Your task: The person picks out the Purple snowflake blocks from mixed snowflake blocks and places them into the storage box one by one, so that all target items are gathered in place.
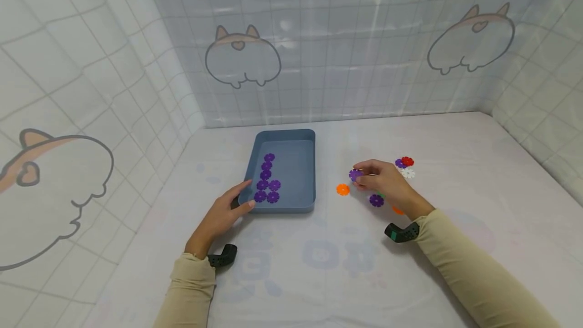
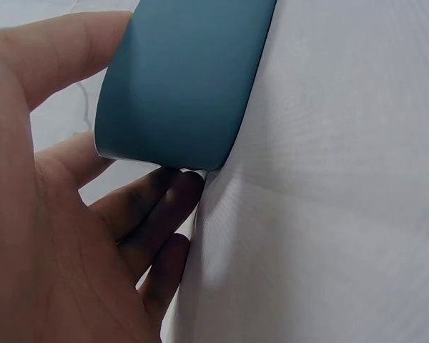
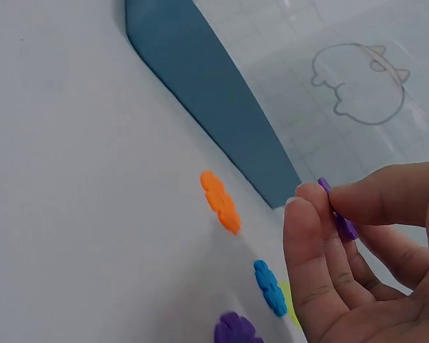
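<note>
My right hand (image 1: 387,182) pinches a purple flower-shaped disc (image 1: 354,175) between thumb and fingertips, right of the tray. The right wrist view shows that purple disc (image 3: 347,227) edge-on. My left hand (image 1: 222,215) grips the near left corner of a blue-grey tray (image 1: 297,210), thumb and fingers around its wall. Several purple flower discs (image 1: 266,174) lie in the tray's left half, in a column that doubles at the near end. On the table nearest the right hand are an orange disc (image 1: 343,190), another purple disc (image 1: 376,200) and a blue disc (image 3: 270,288).
Beyond the right hand lie a red disc (image 1: 407,161), a purple one and a white one (image 1: 408,173) close together. A second orange disc (image 1: 398,210) is partly hidden under the right wrist. Tile-patterned cloth walls (image 1: 346,65) border the white-covered table (image 1: 319,287).
</note>
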### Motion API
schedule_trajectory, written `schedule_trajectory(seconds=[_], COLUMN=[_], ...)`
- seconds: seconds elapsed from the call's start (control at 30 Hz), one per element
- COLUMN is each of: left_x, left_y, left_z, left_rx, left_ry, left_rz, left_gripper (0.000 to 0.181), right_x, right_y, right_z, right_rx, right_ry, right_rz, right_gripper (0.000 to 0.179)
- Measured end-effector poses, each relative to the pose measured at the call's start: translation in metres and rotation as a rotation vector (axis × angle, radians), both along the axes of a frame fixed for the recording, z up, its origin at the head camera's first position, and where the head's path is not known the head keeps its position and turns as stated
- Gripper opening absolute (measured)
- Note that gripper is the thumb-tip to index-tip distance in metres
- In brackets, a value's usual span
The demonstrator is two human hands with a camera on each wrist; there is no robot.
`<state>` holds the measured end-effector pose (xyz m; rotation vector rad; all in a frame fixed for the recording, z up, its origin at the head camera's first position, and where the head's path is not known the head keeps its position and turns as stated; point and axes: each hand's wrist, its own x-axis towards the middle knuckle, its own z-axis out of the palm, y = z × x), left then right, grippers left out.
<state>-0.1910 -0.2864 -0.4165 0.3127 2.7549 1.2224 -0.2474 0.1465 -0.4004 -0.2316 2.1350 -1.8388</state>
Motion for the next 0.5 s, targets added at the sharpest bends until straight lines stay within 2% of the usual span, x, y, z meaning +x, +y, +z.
schedule_trajectory(seconds=[0.1, 0.3, 0.5], left_x=[0.000, -0.001, 0.000], left_y=[0.000, -0.001, -0.001], left_z=[-0.001, 0.000, -0.001], left_rx=[-0.002, -0.014, -0.014], left_ry=[-0.005, -0.003, -0.009], left_rz=[0.004, 0.007, 0.007], left_gripper=[0.071, 0.071, 0.071], right_x=[0.000, -0.003, -0.006], right_y=[-0.004, -0.012, -0.023], right_z=[-0.001, 0.001, 0.002], right_rx=[-0.028, -0.009, -0.006], right_ry=[-0.015, -0.039, -0.026], right_rz=[-0.014, -0.027, -0.026], right_gripper=[0.043, 0.042, 0.039])
